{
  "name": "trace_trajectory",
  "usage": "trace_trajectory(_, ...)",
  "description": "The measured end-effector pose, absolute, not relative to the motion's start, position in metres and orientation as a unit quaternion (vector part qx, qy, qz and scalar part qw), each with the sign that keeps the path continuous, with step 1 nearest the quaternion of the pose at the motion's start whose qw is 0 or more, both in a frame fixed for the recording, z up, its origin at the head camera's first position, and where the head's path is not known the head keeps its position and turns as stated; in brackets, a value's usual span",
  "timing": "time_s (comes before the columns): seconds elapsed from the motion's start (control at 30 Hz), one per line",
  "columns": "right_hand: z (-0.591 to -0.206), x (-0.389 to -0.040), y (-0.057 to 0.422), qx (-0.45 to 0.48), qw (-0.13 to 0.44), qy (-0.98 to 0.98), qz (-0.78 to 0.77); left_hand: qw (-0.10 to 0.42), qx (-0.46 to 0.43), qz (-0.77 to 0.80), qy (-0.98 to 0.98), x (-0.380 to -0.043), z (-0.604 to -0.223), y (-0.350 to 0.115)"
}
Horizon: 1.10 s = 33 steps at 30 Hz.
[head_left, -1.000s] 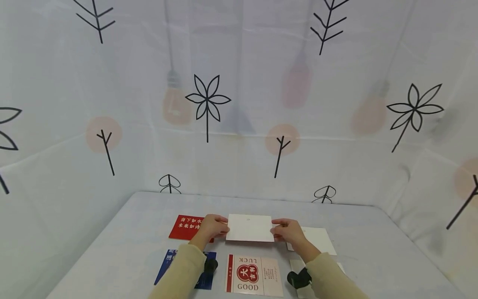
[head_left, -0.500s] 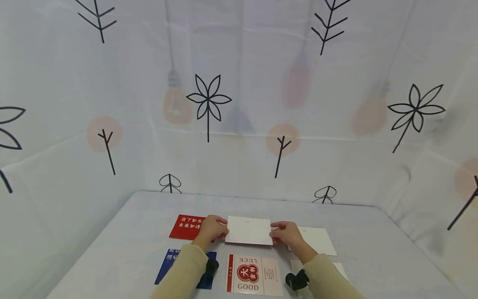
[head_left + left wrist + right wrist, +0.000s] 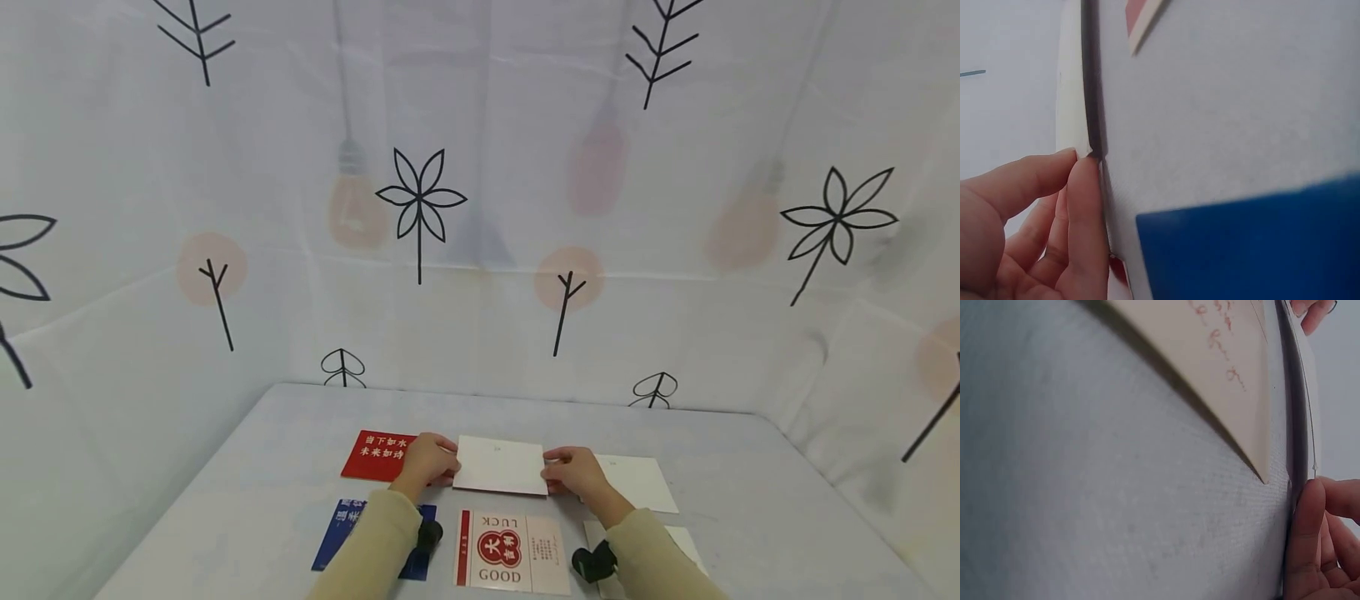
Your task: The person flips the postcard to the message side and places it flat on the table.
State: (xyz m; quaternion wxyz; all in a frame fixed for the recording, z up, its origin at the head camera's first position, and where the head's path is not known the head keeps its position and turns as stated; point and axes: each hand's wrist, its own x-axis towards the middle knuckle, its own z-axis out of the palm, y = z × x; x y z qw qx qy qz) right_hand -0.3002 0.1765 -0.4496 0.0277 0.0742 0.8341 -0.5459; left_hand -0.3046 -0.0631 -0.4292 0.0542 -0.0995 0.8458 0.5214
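A blank white card (image 3: 499, 467) with a tiny mark near its top edge lies level between the hands, in the back middle of the table. My left hand (image 3: 427, 461) pinches its left edge; in the left wrist view, the thumb and a finger (image 3: 1085, 200) meet at the corner. On the right edge, my right hand (image 3: 579, 472) pinches it the same way, as the fingers (image 3: 1307, 531) in the right wrist view show. A dark shadow runs under the card's near edge. Whether the card touches the cloth, I cannot tell.
A red card (image 3: 375, 455) lies partly behind the left hand, a blue card (image 3: 337, 533) under the left forearm. The "GOOD LUCK" card (image 3: 513, 550) lies nearest the middle. Two white cards, one at the back right (image 3: 641, 483), one nearer (image 3: 686, 542), lie by the right arm.
Both hands have brought the white card slightly towards me. The other cards have stayed in place.
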Motion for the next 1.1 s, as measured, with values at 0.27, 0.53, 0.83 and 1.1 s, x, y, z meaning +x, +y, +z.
trace_trajectory(0.27, -0.451, -0.3007, 0.1762, 0.073, 0.032, 0.838, -0.54, 0.059, -0.103, 0.521, 0.846, -0.3062, -0.432, -0.0617)
trace_trajectory(0.53, -0.4496, -0.2997, 0.1747, 0.074, 0.028, 0.847, -0.526, 0.064, -0.113, 0.524, 0.842, -0.3085, -0.432, -0.062)
trace_trajectory(0.83, -0.4478, -0.2982, 0.1716, 0.079, 0.027, 0.863, -0.499, 0.061, -0.116, 0.523, 0.842, -0.3063, -0.4313, -0.0607)
trace_trajectory(1.1, -0.4438, -0.2958, 0.1683, 0.088, 0.029, 0.871, -0.483, 0.059, -0.113, 0.515, 0.847, -0.307, -0.4329, -0.0597)
